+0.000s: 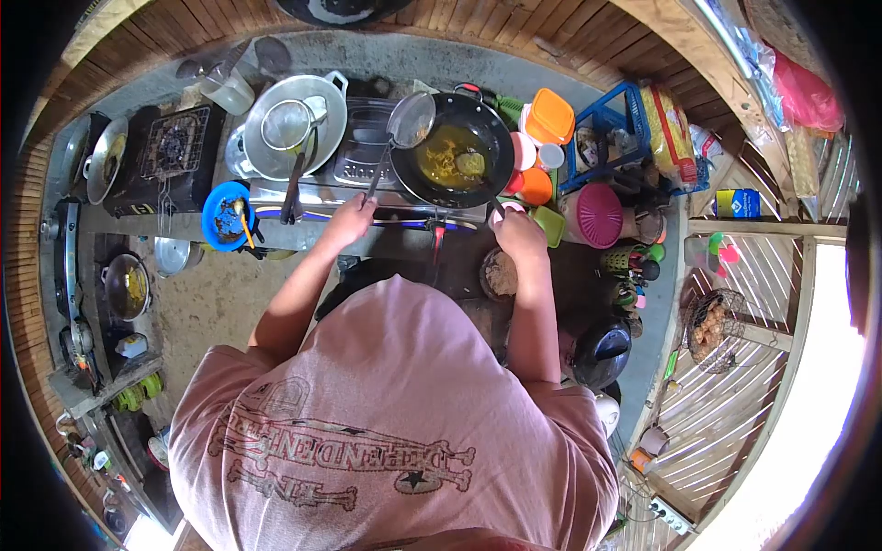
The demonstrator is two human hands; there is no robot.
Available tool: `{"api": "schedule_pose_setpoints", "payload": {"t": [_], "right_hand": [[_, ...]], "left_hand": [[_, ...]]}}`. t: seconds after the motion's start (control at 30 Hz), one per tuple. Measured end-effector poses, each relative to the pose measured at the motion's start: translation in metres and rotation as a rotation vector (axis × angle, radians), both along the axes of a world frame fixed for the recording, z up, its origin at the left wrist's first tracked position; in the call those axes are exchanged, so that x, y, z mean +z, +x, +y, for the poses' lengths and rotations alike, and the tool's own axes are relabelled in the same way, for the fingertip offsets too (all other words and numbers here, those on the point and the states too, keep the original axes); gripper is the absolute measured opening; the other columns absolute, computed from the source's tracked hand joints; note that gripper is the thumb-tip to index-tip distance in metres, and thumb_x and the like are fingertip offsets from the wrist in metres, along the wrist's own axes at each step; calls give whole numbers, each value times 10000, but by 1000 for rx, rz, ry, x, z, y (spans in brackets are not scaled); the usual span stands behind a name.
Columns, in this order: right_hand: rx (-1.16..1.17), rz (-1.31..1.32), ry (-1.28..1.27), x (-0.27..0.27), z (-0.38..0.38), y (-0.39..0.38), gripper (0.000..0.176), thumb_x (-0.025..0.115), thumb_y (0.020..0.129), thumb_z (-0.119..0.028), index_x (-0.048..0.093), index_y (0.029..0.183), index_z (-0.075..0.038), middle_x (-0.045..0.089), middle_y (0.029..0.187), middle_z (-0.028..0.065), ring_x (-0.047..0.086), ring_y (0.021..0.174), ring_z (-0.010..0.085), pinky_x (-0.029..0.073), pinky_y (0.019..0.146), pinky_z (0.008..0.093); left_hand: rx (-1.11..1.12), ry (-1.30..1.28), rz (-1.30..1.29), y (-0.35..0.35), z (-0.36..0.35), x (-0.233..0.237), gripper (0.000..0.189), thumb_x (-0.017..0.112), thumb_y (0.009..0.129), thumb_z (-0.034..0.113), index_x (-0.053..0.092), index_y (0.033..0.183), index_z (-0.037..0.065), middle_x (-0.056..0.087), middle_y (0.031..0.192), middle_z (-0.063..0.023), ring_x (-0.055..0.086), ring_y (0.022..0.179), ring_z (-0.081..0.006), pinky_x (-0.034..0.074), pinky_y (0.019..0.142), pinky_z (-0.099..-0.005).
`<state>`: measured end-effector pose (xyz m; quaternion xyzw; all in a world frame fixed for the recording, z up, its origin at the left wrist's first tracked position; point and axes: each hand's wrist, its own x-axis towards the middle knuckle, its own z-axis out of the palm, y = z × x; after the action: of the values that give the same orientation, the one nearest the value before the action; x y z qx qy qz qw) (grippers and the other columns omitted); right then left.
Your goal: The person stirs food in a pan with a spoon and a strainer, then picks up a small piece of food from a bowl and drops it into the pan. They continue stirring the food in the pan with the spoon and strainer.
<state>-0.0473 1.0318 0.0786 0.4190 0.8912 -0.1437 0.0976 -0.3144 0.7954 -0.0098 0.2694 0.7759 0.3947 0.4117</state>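
Observation:
A black wok [432,188] with yellow oil and yellowish food pieces sits at the upper middle, on the stove side of the counter. My left hand [349,223] is closed round the handle of a mesh strainer [411,119], whose round head hangs over the wok's left edge with a little food in it. Just below the wok, my right hand [520,231] is closed on a dark-handled utensil; its far end reaches into the wok, beside a round piece in the oil. A bowl of brown crumbs [501,275] lies under my right forearm.
Left of the wok, a large metal basin [327,163] holds another strainer. A blue bowl [213,241] with a spoon stands at the counter's front edge. Orange-lidded tubs [551,116], a pink-lidded container [599,215] and a blue basket [632,95] crowd the right. A black pot [602,353] stands lower right.

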Motion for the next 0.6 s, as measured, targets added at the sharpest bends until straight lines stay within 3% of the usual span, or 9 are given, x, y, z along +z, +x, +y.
{"api": "schedule_pose_setpoints", "payload": {"t": [0.1, 0.17, 0.3, 0.4, 0.6], "right_hand": [[6, 60, 31, -5, -1, 0, 308, 516, 881, -214, 677, 1038, -4, 720, 933, 235, 705, 922, 390, 556, 825, 508], [-28, 49, 51, -15, -4, -10, 325, 505, 951, -273, 667, 1126, -52, 704, 1000, 244, 694, 959, 379, 540, 836, 520], [41, 41, 34, -41, -16, -18, 336, 509, 941, -251, 671, 1172, -69, 715, 916, 231, 706, 879, 398, 559, 783, 529], [3, 51, -37, -4, -30, -10, 331, 515, 935, -257, 674, 1166, -81, 716, 939, 225, 702, 895, 400, 557, 797, 530], [-40, 10, 42, -16, -15, -18, 333, 531, 930, -261, 680, 1159, -70, 717, 938, 221, 703, 891, 394, 558, 793, 522]], "left_hand": [[19, 24, -15, 1, 0, -2, 338, 486, 1040, 346, 556, 955, 27, 530, 649, -22, 522, 532, -134, 453, 506, -319], [29, 36, -22, 2, 1, 0, 339, 490, 1039, 347, 549, 936, 29, 531, 649, -23, 523, 532, -134, 451, 505, -321], [25, 20, -3, 3, 1, 17, 338, 510, 1035, 348, 522, 892, 42, 527, 647, -17, 518, 529, -131, 439, 503, -321], [34, 32, 1, 3, -1, 18, 340, 516, 1034, 346, 511, 876, 46, 523, 642, -16, 513, 523, -130, 434, 500, -320], [30, 38, -4, 3, -4, 9, 339, 515, 1036, 341, 506, 873, 44, 521, 638, -16, 510, 518, -124, 432, 496, -316]]}}
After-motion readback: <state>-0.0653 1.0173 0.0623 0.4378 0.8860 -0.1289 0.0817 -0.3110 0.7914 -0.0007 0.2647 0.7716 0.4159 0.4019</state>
